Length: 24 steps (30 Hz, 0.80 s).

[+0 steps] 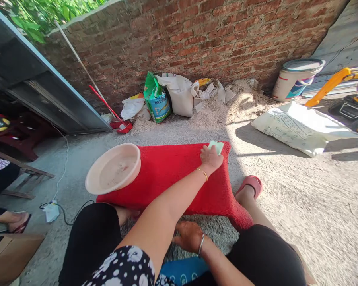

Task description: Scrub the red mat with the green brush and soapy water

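A red, fuzzy cloth (167, 167) covers a low rectangular stool or bench between my knees, hanging over its near right leg. My left hand (211, 157) reaches across to the far right corner, its fingers closed on a pale green flat rectangular piece (217, 146) against the cloth. A pale pink plastic basin (92, 180) rests on the left end; some water and a small reddish bit show inside. My right hand (189, 237), with a silver bangle, hangs below the near edge, holding nothing visible. Its fingers look loosely apart, partly hidden by my left forearm.
Feed sacks (180, 95) and spilled grain line the brick wall (179, 43). A white sack (289, 125) and a lidded bucket (295, 81) stand right, near a yellow toy digger (331, 85). A red dustpan (125, 127), power strip (51, 211), cardboard box (18, 254) and seated person's foot (16, 220) are left.
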Tool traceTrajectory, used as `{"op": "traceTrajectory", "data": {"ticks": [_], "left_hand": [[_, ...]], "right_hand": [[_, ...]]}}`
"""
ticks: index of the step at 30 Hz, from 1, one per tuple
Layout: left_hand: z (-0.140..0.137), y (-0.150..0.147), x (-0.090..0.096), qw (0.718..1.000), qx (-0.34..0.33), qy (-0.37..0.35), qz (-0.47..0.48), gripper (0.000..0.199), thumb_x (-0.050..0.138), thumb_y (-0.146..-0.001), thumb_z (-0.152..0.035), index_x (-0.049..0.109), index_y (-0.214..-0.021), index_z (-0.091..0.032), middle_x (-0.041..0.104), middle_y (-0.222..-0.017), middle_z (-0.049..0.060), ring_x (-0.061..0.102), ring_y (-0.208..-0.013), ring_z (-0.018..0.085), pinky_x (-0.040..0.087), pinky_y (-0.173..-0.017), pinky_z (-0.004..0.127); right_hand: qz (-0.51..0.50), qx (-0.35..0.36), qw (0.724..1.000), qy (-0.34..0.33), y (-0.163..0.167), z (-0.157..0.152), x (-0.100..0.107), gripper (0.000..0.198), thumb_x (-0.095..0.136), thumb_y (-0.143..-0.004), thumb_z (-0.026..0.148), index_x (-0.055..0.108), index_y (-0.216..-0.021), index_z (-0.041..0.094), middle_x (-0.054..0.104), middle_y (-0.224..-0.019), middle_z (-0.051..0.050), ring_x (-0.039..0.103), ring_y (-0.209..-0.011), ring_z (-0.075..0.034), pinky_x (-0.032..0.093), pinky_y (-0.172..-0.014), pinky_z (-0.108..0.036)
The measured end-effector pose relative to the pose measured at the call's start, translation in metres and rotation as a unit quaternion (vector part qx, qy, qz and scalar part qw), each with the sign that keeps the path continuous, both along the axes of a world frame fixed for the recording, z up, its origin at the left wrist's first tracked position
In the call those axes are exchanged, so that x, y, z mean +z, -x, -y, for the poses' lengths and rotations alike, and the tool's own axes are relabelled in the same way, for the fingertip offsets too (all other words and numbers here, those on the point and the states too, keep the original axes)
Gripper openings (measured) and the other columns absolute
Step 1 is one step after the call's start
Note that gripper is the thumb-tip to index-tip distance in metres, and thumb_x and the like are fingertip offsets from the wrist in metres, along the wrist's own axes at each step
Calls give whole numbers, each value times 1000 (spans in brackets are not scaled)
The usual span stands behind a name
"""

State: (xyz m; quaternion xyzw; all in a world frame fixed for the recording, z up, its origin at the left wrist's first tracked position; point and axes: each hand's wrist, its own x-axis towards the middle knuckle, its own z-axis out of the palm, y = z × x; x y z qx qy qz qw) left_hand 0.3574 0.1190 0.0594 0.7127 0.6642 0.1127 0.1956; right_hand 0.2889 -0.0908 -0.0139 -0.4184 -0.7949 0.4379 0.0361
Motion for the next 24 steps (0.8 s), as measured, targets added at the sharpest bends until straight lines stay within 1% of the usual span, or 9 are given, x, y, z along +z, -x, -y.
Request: {"op": "traceTrajectory", "data": {"ticks": [3,6,9,12,15,17,20,22,24], "left_hand": [[38,-66,-7,981,-181,52,53,43,61,-77,-45,60,-118,-31,55,-117,9,55,-106,25,47,-88,35],[61,-76,-2,961,-251,75,91,47,60,-76,-52,59,-120,-38,57,-116,4,57,-104,23,48,-86,32],[51,-20,11,985,-154,50,64,46,63,-75,-52,60,-120,-40,60,-109,2,57,-103,19,46,-90,27],[25,76,26,1000,2,20,16,47,56,-83,-43,56,-127,-27,57,-116,9,55,-110,25,42,-96,34],[8,169,37,986,161,2,-36,50,52,-86,-38,50,-131,-19,54,-123,16,50,-118,34,40,-97,43],[7,211,41,971,231,3,-59,47,51,-86,-35,49,-130,-17,55,-122,18,49,-119,37,41,-94,46],[10,226,39,959,275,9,-72,46,50,-86,-31,48,-129,-16,55,-119,19,49,-118,37,42,-92,45],[10,203,31,962,264,9,-65,46,50,-87,-33,48,-129,-16,54,-121,18,50,-116,36,42,-91,44],[12,158,22,973,224,6,-49,46,52,-86,-36,49,-128,-18,52,-123,16,50,-115,34,43,-91,43]], "right_hand": [[-26,27,999,-40,0,-1,-3,36,51,-85,25,66,-118,22,63,-127,-10,58,-116,-26,44,-94,-36],[-19,33,998,-54,-1,-2,-3,39,49,-85,21,64,-122,18,60,-131,-12,53,-123,-27,42,-99,-37],[43,-2,999,0,-2,-3,0,34,57,-82,29,69,-112,21,68,-117,-11,61,-113,-28,45,-95,-38],[72,-20,997,19,-1,-3,3,31,59,-79,33,71,-107,26,72,-110,-9,65,-106,-27,48,-89,-38],[68,-16,998,-5,1,-2,4,31,58,-79,31,72,-106,26,72,-107,-10,66,-103,-27,49,-86,-37],[63,-6,998,-22,1,-2,4,32,56,-79,30,72,-107,25,72,-107,-11,66,-103,-27,48,-87,-37],[63,-2,998,-32,1,-1,3,33,56,-79,32,71,-108,26,72,-108,-11,66,-104,-26,48,-87,-36],[63,-5,998,-32,1,-1,2,32,56,-79,33,72,-106,26,72,-106,-10,66,-103,-27,49,-85,-36],[71,-10,997,-25,2,0,0,31,57,-78,32,72,-105,26,73,-105,-10,67,-101,-27,49,-84,-36]]}}
